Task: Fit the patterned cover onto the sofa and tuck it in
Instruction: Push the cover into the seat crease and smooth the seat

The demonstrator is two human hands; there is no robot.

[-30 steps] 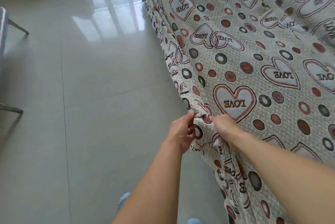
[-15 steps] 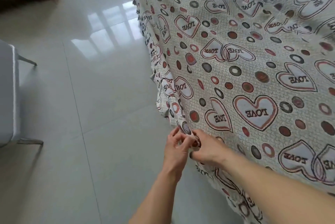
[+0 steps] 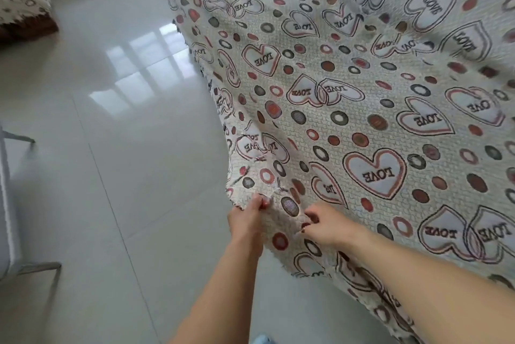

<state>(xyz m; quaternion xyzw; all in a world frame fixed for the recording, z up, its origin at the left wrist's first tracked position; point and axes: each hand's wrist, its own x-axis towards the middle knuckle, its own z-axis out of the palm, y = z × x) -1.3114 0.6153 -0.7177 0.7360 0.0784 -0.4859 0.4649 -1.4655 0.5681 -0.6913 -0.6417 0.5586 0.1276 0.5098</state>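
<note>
Two bare hands grip the cream woven cover printed with hearts and dots (each heart reads "LOVE"). We see our left hand pinching its fringed edge, our right hand clutching the cloth just beside it. The cover hangs spread above the glossy pale tiled floor.

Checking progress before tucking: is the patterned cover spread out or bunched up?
Spread: the patterned cover fans wide, both hands pinching its edge, left hand, right hand.
</note>
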